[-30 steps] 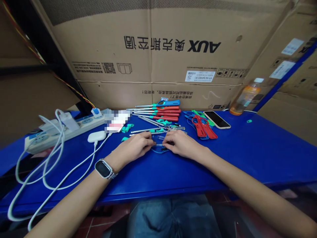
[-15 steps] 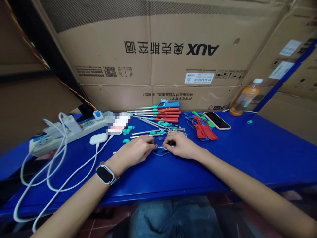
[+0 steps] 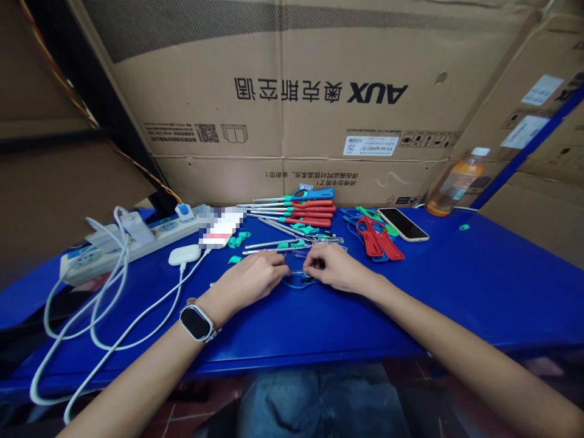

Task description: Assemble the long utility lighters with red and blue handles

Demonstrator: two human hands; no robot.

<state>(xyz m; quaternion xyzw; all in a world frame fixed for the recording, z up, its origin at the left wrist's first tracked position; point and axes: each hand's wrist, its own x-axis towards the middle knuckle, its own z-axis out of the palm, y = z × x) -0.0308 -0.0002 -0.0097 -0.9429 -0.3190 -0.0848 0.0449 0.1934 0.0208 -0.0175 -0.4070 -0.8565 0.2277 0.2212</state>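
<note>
My left hand (image 3: 255,278), with a smartwatch (image 3: 196,321) on its wrist, and my right hand (image 3: 335,267) meet over a small blue plastic piece (image 3: 296,281) on the blue table (image 3: 456,286). Both hands have their fingers curled and pinched onto this piece, which they partly hide. Just behind them lie thin metal rods and teal caps (image 3: 292,243). Further back is a row of long lighters with red handles (image 3: 301,210).
Red and blue plastic shells (image 3: 378,237) and a phone (image 3: 404,224) lie at the right. An orange drink bottle (image 3: 456,182) stands by the cardboard boxes (image 3: 292,103). A power strip (image 3: 132,237), white cables (image 3: 104,316) and a white charger (image 3: 185,253) are at the left.
Both hands stay pinched on the blue piece, with the fingers shifting slightly. The view has drifted a little.
</note>
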